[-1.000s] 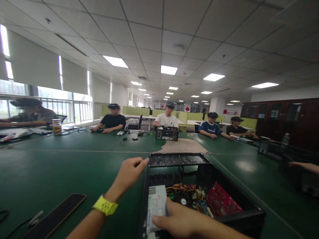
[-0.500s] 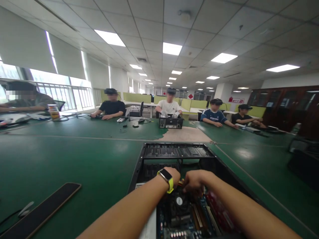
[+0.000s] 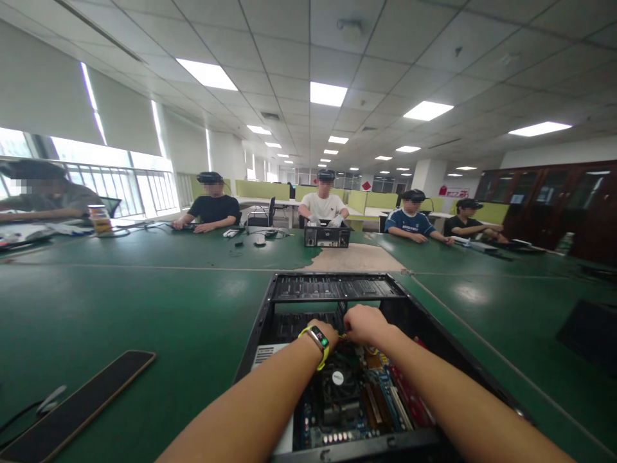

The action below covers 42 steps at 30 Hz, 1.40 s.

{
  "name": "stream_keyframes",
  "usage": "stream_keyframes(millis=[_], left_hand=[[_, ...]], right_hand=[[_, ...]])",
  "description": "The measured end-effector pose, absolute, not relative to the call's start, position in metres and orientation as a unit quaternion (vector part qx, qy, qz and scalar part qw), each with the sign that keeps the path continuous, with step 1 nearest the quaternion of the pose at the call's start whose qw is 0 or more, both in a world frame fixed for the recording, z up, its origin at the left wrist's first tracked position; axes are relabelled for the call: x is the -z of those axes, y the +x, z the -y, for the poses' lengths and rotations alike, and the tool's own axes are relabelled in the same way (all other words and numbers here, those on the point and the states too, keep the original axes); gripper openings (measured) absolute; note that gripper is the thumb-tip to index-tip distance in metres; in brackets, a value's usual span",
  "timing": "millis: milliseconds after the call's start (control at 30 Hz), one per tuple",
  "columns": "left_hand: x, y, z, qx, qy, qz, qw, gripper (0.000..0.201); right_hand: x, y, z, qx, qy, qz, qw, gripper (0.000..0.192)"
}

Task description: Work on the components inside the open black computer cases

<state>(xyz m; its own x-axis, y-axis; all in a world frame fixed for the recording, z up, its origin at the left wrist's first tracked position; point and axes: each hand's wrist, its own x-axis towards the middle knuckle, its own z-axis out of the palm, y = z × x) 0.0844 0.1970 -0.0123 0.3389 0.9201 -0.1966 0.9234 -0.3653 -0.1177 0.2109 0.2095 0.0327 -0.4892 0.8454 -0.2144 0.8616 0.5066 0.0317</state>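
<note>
Two bare forearms reach forward from the bottom edge into an open black metal computer case [image 3: 270, 307] lying flat on a dark green table [image 3: 144, 296]. Nearest the viewer, inside the case, a blue motherboard [image 3: 357, 411] shows a round black cooling fan [image 3: 337, 379] and a red expansion card [image 3: 409, 402] along its right side. A grey power supply box [image 3: 263, 354] sits in the case's left part, just beside the left forearm.

The left hand [image 3: 326, 331], with a yellow-strapped smartwatch [image 3: 315, 339] on its wrist, is bent down into the case past the fan; its fingers are hidden, so whether it grips anything cannot be told. The right hand [image 3: 366, 323] is just beside it, touching or nearly so, with fingers curled down over a bundle of yellow and red wires [image 3: 369, 350]; whether it pinches them cannot be told.

On the table to the left, well apart from the case, lies a long flat black panel with a tan edge [image 3: 77, 405].

Farther off, a second black computer case [image 3: 326, 236] stands on the table before a person in a white shirt [image 3: 322, 206]. Other seated people line the far side and left edge under white ceiling lights.
</note>
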Motion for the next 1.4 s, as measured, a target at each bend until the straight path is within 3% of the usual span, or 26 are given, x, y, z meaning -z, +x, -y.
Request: stream_keyframes(millis=[167, 433, 667, 967, 1100, 1200, 1300, 1400], left_hand=[[0.013, 0.086, -0.2, 0.156, 0.81, -0.565, -0.002, 0.029], [0.001, 0.085, -0.199, 0.15, 0.824, -0.546, 0.001, 0.029], [-0.007, 0.086, -0.192, 0.137, 0.829, -0.542, 0.005, 0.033], [-0.011, 0.082, -0.199, 0.14, 0.829, -0.539, 0.05, 0.041], [-0.02, 0.081, -0.201, 0.157, 0.831, -0.52, 0.123, 0.044], [-0.019, 0.092, -0.195, 0.199, 0.839, -0.466, 0.197, 0.06], [-0.01, 0.109, -0.188, 0.218, 0.849, -0.454, 0.159, 0.087], [-0.009, 0.116, -0.188, 0.246, 0.838, -0.465, 0.146, 0.075]], right_hand=[[-0.02, 0.214, -0.213, 0.17, 0.466, -0.843, 0.207, 0.026], [-0.01, 0.227, -0.232, 0.101, 0.446, -0.874, 0.163, 0.045], [-0.005, 0.221, -0.231, 0.038, 0.462, -0.875, 0.141, 0.032], [0.004, 0.229, -0.245, 0.107, 0.425, -0.884, 0.161, 0.028], [0.008, 0.234, -0.253, 0.146, 0.428, -0.876, 0.166, 0.024], [0.009, 0.239, -0.259, 0.171, 0.434, -0.87, 0.163, 0.026], [0.01, 0.244, -0.264, 0.186, 0.433, -0.867, 0.161, 0.029], [0.01, 0.246, -0.266, 0.199, 0.424, -0.867, 0.167, 0.029]])
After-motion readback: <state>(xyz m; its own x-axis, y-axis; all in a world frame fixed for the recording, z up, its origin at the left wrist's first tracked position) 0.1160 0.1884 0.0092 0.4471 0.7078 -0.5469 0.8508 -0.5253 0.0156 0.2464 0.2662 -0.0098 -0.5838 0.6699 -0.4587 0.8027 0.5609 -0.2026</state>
